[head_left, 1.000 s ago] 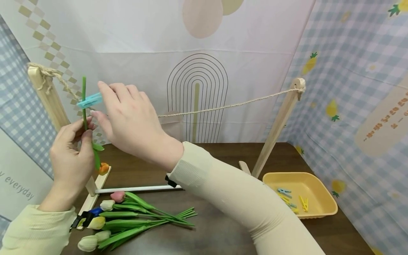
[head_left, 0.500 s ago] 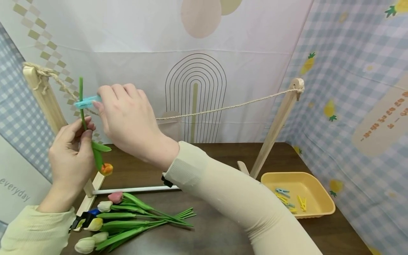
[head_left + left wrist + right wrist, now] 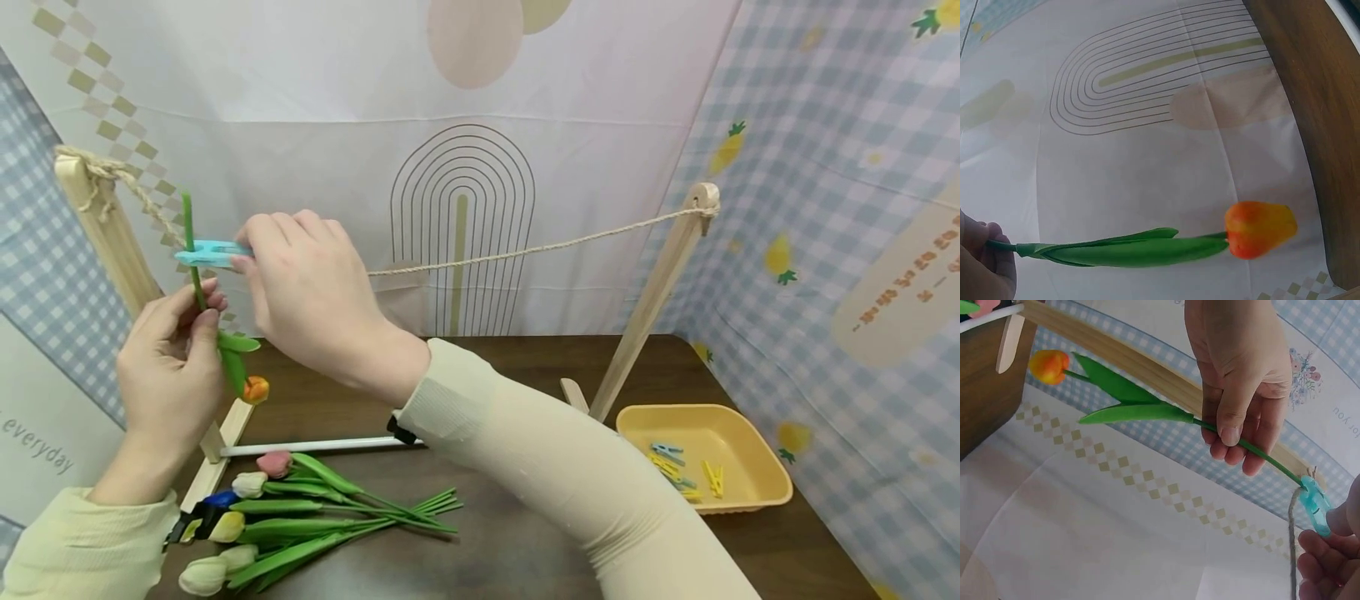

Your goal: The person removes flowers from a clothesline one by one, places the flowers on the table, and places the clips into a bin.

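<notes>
An orange tulip (image 3: 256, 389) hangs bloom down at the left, its green stem pinched between thumb and fingers of my left hand (image 3: 168, 367). The left wrist view shows the leaves and the bloom (image 3: 1260, 229) free beyond the fingertips. My right hand (image 3: 311, 296) pinches the handle end of a light blue clothespin (image 3: 212, 253). Its jaws sit across the upper stem, where the twine (image 3: 487, 262) meets it. In the right wrist view the clothespin (image 3: 1315, 506) touches both stem and twine; how firmly it clamps them cannot be seen.
The twine runs between a left wooden post (image 3: 112, 233) and a right wooden post (image 3: 652, 300). Several tulips (image 3: 322, 517) lie on the dark table (image 3: 525, 533), near a white rod (image 3: 322, 446). At right, a yellow basket (image 3: 776, 479) holds blue and yellow clothespins (image 3: 715, 479).
From a tilt, the clothespin has come nearly level, and my right hand has dropped slightly with it. The stem's top leans further left, while the orange bloom has swung a little right.
</notes>
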`<state>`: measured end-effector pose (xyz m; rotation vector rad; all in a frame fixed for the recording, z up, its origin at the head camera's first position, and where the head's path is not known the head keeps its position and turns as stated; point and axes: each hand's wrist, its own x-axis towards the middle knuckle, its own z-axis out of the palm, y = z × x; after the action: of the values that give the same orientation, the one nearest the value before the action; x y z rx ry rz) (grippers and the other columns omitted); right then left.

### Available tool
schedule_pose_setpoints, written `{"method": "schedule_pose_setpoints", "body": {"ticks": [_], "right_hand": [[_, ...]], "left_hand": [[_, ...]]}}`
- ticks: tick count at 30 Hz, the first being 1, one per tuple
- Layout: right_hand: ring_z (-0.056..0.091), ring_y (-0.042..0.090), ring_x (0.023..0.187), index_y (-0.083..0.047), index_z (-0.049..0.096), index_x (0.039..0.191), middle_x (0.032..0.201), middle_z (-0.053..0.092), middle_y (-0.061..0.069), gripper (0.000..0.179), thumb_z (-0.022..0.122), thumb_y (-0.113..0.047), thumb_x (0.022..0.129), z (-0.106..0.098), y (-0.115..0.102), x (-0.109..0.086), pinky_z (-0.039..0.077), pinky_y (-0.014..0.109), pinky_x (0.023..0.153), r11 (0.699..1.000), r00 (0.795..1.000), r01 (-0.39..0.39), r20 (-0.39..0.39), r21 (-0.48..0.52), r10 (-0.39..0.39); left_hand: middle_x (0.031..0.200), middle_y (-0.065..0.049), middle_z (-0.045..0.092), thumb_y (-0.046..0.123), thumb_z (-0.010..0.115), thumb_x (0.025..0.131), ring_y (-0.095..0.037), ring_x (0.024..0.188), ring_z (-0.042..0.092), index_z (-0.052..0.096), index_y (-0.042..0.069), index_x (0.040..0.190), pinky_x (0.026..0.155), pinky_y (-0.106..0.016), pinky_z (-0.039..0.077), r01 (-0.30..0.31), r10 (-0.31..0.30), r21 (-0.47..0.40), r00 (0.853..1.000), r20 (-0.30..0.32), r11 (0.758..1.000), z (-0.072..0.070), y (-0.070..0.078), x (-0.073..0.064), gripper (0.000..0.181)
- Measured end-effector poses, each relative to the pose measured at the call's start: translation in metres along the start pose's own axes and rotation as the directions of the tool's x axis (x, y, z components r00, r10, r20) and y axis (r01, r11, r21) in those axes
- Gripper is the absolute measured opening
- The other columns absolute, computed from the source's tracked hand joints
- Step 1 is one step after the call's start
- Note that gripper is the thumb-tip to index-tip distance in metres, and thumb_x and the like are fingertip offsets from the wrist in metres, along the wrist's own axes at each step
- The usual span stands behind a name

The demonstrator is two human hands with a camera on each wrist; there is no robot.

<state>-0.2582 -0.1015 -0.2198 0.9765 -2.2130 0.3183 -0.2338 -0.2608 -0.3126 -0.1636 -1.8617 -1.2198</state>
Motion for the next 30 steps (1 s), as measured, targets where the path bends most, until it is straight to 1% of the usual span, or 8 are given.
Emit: {"method": "schedule_pose_setpoints", "body": {"ticks": [3, 7, 11, 15, 19, 22, 25, 30], "right_hand": [[0.054, 0.012, 0.092, -0.015, 0.061, 0.107, 0.098, 0.063, -0.008, 0.020, 0.044, -0.025, 0.102, 0.000, 0.003, -0.003, 0.038, 0.022, 0.080, 1.000, 0.999, 0.005, -0.037, 0.022, -0.004], [0.053, 0.012, 0.087, -0.015, 0.062, 0.103, 0.093, 0.062, -0.008, 0.016, 0.048, -0.023, 0.101, 0.000, 0.007, -0.006, 0.037, 0.022, 0.075, 0.999, 0.996, 0.019, -0.092, 0.036, -0.016], [0.053, 0.012, 0.085, -0.015, 0.064, 0.101, 0.092, 0.062, -0.008, 0.015, 0.051, -0.022, 0.101, -0.003, 0.009, -0.008, 0.037, 0.021, 0.073, 0.999, 0.991, 0.020, -0.135, 0.035, -0.015], [0.054, 0.013, 0.086, -0.012, 0.064, 0.100, 0.094, 0.064, -0.006, 0.014, 0.052, -0.019, 0.100, -0.010, 0.015, -0.013, 0.038, 0.022, 0.074, 0.997, 0.983, 0.015, -0.185, 0.080, 0.000], [0.054, 0.014, 0.088, -0.010, 0.063, 0.099, 0.094, 0.065, -0.004, 0.014, 0.052, -0.018, 0.100, -0.018, 0.020, -0.019, 0.038, 0.022, 0.077, 0.992, 0.977, 0.007, -0.213, 0.127, 0.020], [0.053, 0.015, 0.088, -0.010, 0.063, 0.100, 0.093, 0.064, -0.004, 0.014, 0.052, -0.018, 0.099, -0.022, 0.024, -0.027, 0.036, 0.023, 0.079, 0.989, 0.975, 0.013, -0.220, 0.150, 0.020], [0.053, 0.016, 0.089, -0.009, 0.063, 0.099, 0.091, 0.063, -0.003, 0.013, 0.054, -0.017, 0.098, -0.024, 0.028, -0.038, 0.035, 0.024, 0.082, 0.986, 0.971, 0.040, -0.239, 0.165, 0.001], [0.054, 0.017, 0.090, -0.007, 0.064, 0.099, 0.091, 0.064, -0.001, 0.013, 0.058, -0.017, 0.096, -0.021, 0.034, -0.065, 0.037, 0.028, 0.086, 0.981, 0.963, 0.094, -0.265, 0.168, -0.047]], "left_hand": [[0.103, 0.003, 0.062, -0.007, 0.054, 0.093, -0.007, 0.093, 0.061, 0.066, -0.005, 0.117, 0.084, -0.014, 0.047, 0.000, 0.000, 0.035, 1.000, 0.006, 0.999, 0.001, -0.002, -0.002, 0.026], [0.103, 0.001, 0.063, -0.005, 0.054, 0.094, -0.004, 0.092, 0.060, 0.066, -0.004, 0.117, 0.083, -0.012, 0.046, -0.005, 0.004, 0.076, 1.000, 0.013, 0.997, 0.002, 0.002, -0.004, 0.026], [0.104, -0.002, 0.063, -0.007, 0.054, 0.094, -0.004, 0.093, 0.061, 0.066, -0.006, 0.117, 0.085, -0.014, 0.047, -0.009, 0.009, 0.053, 1.000, 0.018, 0.999, 0.001, 0.003, -0.007, 0.026], [0.105, -0.004, 0.062, -0.010, 0.054, 0.093, -0.007, 0.094, 0.063, 0.065, -0.007, 0.117, 0.086, -0.016, 0.048, -0.008, 0.008, -0.001, 1.000, 0.024, 1.000, 0.000, -0.006, -0.010, 0.027], [0.105, -0.005, 0.063, -0.009, 0.054, 0.093, -0.008, 0.096, 0.064, 0.065, -0.004, 0.120, 0.086, -0.018, 0.048, 0.008, -0.008, -0.014, 0.999, 0.042, 1.000, -0.004, -0.014, -0.014, 0.029], [0.105, -0.006, 0.063, -0.007, 0.054, 0.093, -0.009, 0.097, 0.064, 0.065, 0.000, 0.122, 0.086, -0.019, 0.049, 0.023, -0.023, -0.010, 0.998, 0.056, 1.000, -0.007, -0.016, -0.017, 0.031], [0.107, -0.008, 0.063, -0.006, 0.054, 0.094, -0.010, 0.098, 0.064, 0.064, 0.001, 0.123, 0.087, -0.019, 0.048, 0.027, -0.026, -0.015, 0.998, 0.063, 1.000, -0.009, -0.016, -0.020, 0.032], [0.108, -0.008, 0.063, -0.005, 0.054, 0.094, -0.009, 0.099, 0.064, 0.065, 0.001, 0.122, 0.086, -0.018, 0.048, 0.013, -0.014, 0.010, 0.997, 0.082, 1.000, -0.012, -0.014, -0.028, 0.031]]}}
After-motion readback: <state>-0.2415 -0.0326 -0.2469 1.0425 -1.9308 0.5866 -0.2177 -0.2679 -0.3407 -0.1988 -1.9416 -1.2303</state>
